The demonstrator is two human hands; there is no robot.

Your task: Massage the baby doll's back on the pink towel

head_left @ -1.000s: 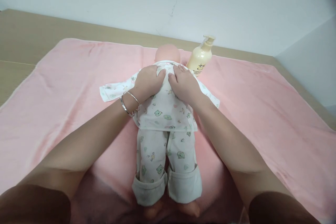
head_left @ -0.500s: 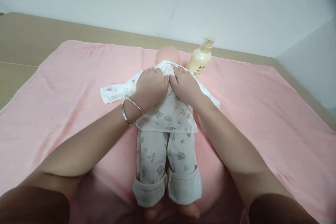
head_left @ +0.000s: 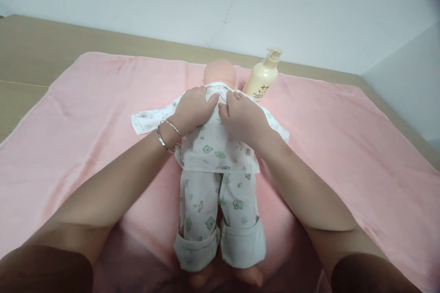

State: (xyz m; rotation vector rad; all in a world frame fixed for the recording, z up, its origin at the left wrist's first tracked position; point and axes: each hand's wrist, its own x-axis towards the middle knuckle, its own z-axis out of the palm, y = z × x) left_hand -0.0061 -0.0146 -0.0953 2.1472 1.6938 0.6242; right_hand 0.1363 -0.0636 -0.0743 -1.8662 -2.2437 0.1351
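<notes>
A baby doll [head_left: 220,73] lies stretched out with its bare round head away from me, seemingly face down. It wears a white printed top [head_left: 220,153] and matching trousers [head_left: 237,201] with turned-up cuffs. My left hand [head_left: 195,106], with silver bangles at the wrist, rests on the left of the doll's upper back, thumb spread toward the middle. On the right side lies my right hand [head_left: 242,116], its fingers slightly bent over the shoulder and its thumb apart. Both hands touch the top; their fingertips are partly hidden.
Beyond the doll's right shoulder stands a pale yellow pump bottle [head_left: 263,75]. A pink blanket [head_left: 85,114] lies under everything, on a wooden tabletop [head_left: 51,41]. Behind is a white wall [head_left: 137,0] with a crack.
My hands have moved slightly apart, the left one outward to the left. The thumbs have separated, and more of the top's neckline shows. The doll and bottle look nearly unmoved.
</notes>
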